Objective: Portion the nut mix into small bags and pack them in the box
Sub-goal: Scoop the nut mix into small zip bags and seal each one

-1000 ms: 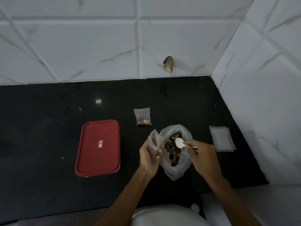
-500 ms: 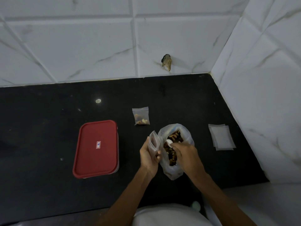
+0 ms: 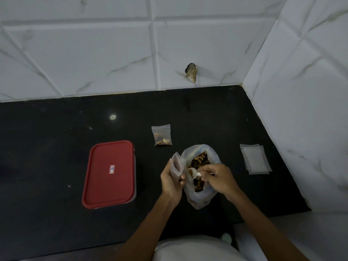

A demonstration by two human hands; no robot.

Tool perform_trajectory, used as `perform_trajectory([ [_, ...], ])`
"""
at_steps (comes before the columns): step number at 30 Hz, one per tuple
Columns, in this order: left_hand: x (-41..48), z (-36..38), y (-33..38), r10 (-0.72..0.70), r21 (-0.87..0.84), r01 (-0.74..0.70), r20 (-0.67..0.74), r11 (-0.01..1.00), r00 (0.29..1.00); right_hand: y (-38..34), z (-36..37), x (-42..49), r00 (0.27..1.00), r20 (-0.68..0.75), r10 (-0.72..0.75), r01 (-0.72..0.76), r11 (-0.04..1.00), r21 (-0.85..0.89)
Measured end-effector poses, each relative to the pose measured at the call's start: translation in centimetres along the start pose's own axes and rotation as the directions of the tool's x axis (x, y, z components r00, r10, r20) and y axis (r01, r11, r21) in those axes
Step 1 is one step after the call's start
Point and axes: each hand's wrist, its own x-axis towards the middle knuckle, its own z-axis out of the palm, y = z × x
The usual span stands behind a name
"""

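Tipping a loaded spoon (image 3: 193,171) into a narrow mouth looks like the step in hand in the head view. It should go best if the spoon's bowl is brought right over the opening before it tilts, and if the transfer stays above the big bag (image 3: 199,199) so strays drop back in. The right hand (image 3: 218,178) has its grip pinched tight on the spoon's thin handle, and the white bowl carries a few pieces just beside the small bag (image 3: 177,163). The left hand (image 3: 172,180) has its grip curled round that small bag, holding it upright with the mouth gaping toward the spoon. Spreading the mouth wider would help.

The nut mix (image 3: 199,161) sits in the crumpled clear big bag on the black table (image 3: 56,119), between the two hands. Brown and yellowish pieces show at its open top. One filled bag (image 3: 162,135) lies flat behind it, and a stack of empty bags (image 3: 255,159) lies to the right. The box (image 3: 110,173) stands to the left with its red lid on.
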Motion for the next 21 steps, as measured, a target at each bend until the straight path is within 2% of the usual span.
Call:
perform_trajectory([
  [3,-0.1,-0.3,0.2,-0.006,-0.001,0.007,0.016,1.0,1.0,0.0,-0.8,-0.5,0.999,0.001,0.047,-0.047,0.991,0.128],
  [10,-0.7,-0.8,1.1,-0.011,0.047,0.009,0.057,0.999,0.998,-0.6,-2.5,-2.4,0.998,-0.025,0.056,-0.047,0.958,0.284],
  [15,-0.9,-0.7,1.3,-0.015,0.064,0.011,0.055,0.998,0.998,-4.1,-2.3,-4.9,0.992,-0.115,-0.045,0.084,0.929,0.36],
  [17,-1.1,-0.6,1.4,-0.018,0.062,0.015,0.049,0.998,0.999,-5.3,-1.7,-5.7,0.969,-0.182,-0.166,0.214,0.934,0.287],
  [21,-1.4,-0.2,1.4,-0.008,0.052,0.006,0.048,0.999,0.999,-6.0,0.3,-6.1,0.857,-0.255,-0.448,0.451,0.891,-0.048],
])
